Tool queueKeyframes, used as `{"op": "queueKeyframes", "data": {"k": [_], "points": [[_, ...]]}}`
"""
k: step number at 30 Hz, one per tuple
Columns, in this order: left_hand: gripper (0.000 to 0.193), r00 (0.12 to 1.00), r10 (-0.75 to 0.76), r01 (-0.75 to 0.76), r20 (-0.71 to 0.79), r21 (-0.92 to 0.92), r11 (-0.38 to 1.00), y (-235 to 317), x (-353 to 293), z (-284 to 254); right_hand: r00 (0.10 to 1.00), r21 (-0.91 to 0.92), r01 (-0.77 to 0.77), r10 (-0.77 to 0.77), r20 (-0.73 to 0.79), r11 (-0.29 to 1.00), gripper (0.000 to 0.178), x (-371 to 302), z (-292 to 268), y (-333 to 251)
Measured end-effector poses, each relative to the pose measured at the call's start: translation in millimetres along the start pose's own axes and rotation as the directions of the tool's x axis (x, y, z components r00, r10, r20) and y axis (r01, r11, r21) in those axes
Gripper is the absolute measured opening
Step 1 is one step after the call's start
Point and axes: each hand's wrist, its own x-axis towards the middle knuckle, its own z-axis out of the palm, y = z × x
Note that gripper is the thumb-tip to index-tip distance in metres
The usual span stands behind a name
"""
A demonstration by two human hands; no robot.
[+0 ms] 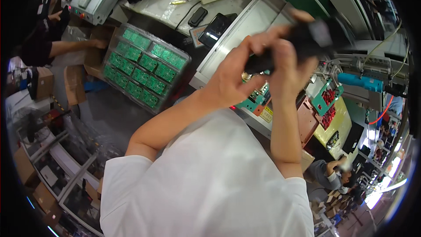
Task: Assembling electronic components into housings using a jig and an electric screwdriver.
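Observation:
A black, elongated object (322, 39) is raised in front of me, smeared by motion, so its kind does not show. My left hand (232, 72) is closed about its nearer left end, the fingers reaching over it. From below, my right hand (289, 72) grips the same object, with the thumb up along its side. Just beneath both hands lies a green fixture (249, 104) with small electronic parts, partly covered by my fingers.
Several green circuit boards (149, 62) fill a clear tray on the left. Behind it, a co-worker's arm (74, 47) reaches in. A phone (217, 30) lies on the bench. To the right are a blue cylinder (359, 81), a pinkish fixture (308, 120) and red parts (328, 112).

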Motion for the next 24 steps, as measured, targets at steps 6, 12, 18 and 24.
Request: {"op": "queueKeyframes", "data": {"k": [6, 12, 18, 24], "points": [[0.042, 0.835, -0.518, 0.542, -0.183, 0.122, 0.831, -71.8, 22.5, -104.9, 0.983, -0.486, -0.154, 0.185, 0.017, 0.86, 0.053, -17.7, -0.9, 23.9], [0.043, 0.805, -0.52, 0.59, -0.286, 0.484, 0.646, -248.8, 37.4, -301.3, 0.707, -0.167, -0.657, 0.523, -0.477, 0.736, 0.019, -131.0, -48.7, 12.8], [0.053, 0.975, -0.204, 0.193, -0.093, 0.81, 0.554, -325.2, 89.0, -342.3, 0.517, -0.154, -0.795, 0.522, -0.678, 0.587, 0.015, -203.9, -30.1, -4.5], [0.052, 0.998, 0.054, -0.04, 0.016, 0.882, 0.469, -303.9, 108.5, -277.7, 0.393, -0.031, -0.816, 0.514, -0.762, 0.578, 0.016, -233.3, 0.8, -12.7]]}}
